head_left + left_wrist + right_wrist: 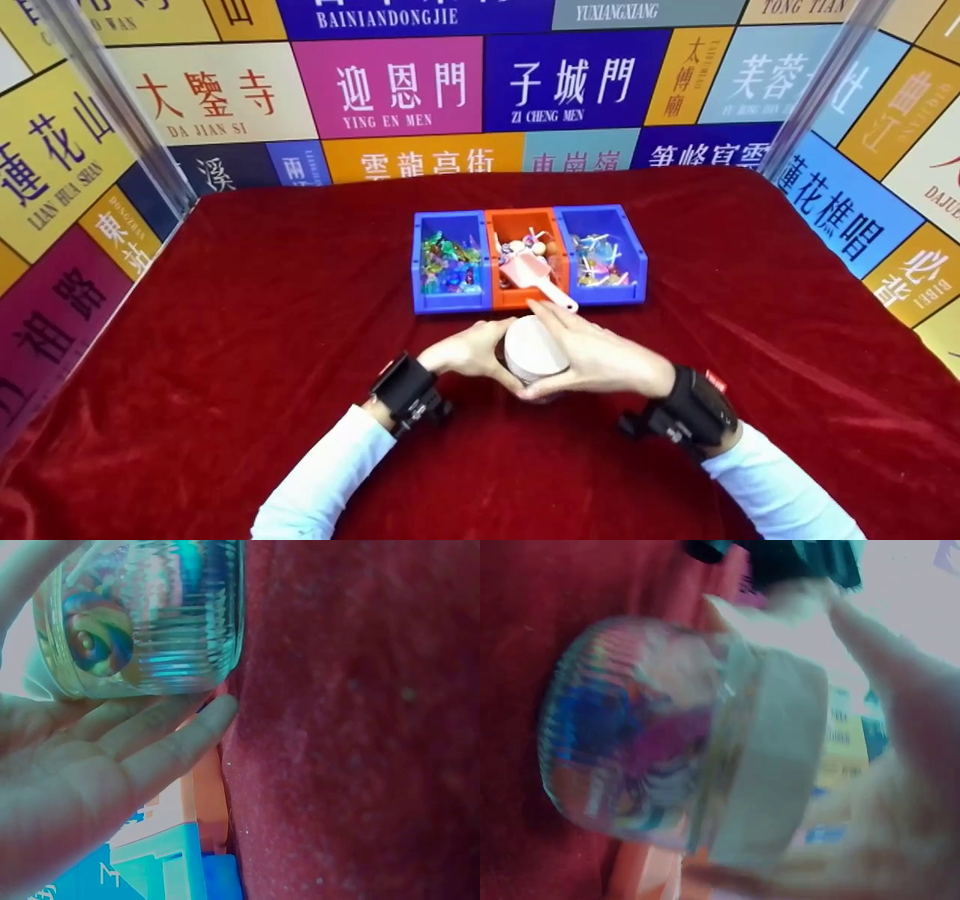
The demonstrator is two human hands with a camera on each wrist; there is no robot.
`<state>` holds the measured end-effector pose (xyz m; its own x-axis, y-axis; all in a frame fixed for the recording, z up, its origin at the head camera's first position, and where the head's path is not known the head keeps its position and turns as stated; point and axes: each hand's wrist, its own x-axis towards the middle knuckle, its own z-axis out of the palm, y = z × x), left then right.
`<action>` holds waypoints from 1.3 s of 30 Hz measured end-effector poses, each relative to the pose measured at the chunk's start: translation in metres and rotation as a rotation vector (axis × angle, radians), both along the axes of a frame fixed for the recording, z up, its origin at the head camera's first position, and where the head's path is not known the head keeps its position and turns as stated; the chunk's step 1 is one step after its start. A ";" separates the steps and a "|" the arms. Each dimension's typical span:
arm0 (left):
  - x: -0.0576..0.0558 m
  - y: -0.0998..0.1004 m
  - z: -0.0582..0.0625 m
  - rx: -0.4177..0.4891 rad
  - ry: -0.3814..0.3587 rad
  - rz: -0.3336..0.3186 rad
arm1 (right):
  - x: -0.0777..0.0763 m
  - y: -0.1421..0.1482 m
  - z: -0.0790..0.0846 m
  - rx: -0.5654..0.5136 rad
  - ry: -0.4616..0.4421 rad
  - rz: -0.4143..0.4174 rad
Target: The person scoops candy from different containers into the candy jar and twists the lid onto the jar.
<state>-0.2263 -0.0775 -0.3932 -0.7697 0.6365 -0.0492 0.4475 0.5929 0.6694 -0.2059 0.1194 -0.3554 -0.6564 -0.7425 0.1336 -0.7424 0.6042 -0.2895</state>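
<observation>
Between both hands is a clear ribbed jar point(180, 637) with colourful candies inside, a swirled one showing through its wall. Its white lid point(534, 346) faces up in the head view. My left hand point(471, 351) holds the jar from the left, thumb on one side and fingers along the other. From the right, my right hand point(604, 356) grips around the lid, fingers on the far side and thumb on the near side. The right wrist view is blurred; it shows the lid point(776, 757) seated on the jar's mouth.
Just beyond the hands stand three joined bins: a blue bin point(454, 303) with shiny wrapped pieces, an orange bin point(510, 298) with candies, and another blue bin point(611, 294) with small lollipops. A pink-white scoop point(528, 271) lies across the orange one. Red cloth point(262, 315) covers the table.
</observation>
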 end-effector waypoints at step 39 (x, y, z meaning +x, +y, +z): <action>0.001 0.001 -0.002 0.019 0.011 0.007 | -0.025 0.013 -0.006 -0.108 -0.183 0.171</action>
<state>-0.2254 -0.0767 -0.3949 -0.7748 0.6316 -0.0287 0.4507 0.5835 0.6756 -0.2308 0.1323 -0.3614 -0.5434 -0.8323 0.1093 -0.7604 0.4329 -0.4841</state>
